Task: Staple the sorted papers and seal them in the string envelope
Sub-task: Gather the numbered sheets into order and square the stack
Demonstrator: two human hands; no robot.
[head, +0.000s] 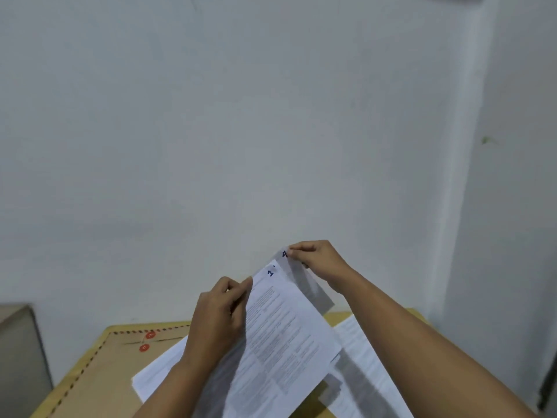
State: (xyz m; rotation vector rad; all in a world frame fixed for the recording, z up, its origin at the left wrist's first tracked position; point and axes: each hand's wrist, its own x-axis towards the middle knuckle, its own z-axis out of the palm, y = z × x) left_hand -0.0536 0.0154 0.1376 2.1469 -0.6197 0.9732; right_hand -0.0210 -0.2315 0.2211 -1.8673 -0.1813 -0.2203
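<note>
Fingers (pixel 291 251) of your right hand (pixel 319 263) pinch the far top corner of the rear sheet marked 4 (pixel 307 282); your left hand (pixel 220 312) pinches the near top edge of sheet 1 (pixel 286 327). Both sheets are raised, long axis running down toward you. String envelope (pixel 105 366): flat on the worktop (pixel 334 316), left, flap apparently tied, contents unseen. Loose papers (pixel 364 351) lie beneath. Stapler: not visible.

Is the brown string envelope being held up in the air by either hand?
No: the string envelope lies flat on the table, while the left hand and right hand each pinch printed sheets held up.
</note>
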